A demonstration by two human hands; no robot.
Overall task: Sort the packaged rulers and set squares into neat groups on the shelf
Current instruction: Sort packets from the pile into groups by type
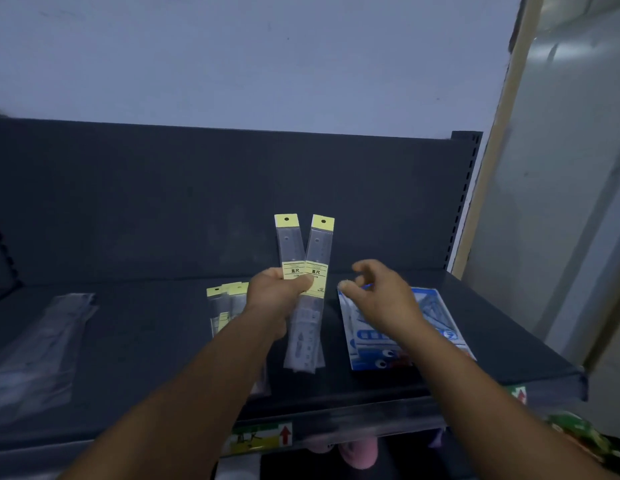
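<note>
My left hand (275, 296) is shut on two packaged rulers (307, 271), clear sleeves with yellow header cards, held upright and fanned apart above the dark shelf (146, 341). My right hand (381, 296) hovers to their right, fingers apart and holding nothing, over a blue set-square pack (436, 313) lying flat on the shelf. More yellow-headed ruler packs (225, 303) lie on the shelf behind my left wrist, partly hidden. A clear plastic package (49, 344) lies at the left of the shelf.
The shelf has a dark back panel (232, 202) and a perforated upright (464, 202) at the right. A price strip with a red arrow label (263, 438) runs along the front edge. A wall and door frame (502, 133) stand to the right; pink items (360, 452) hang below.
</note>
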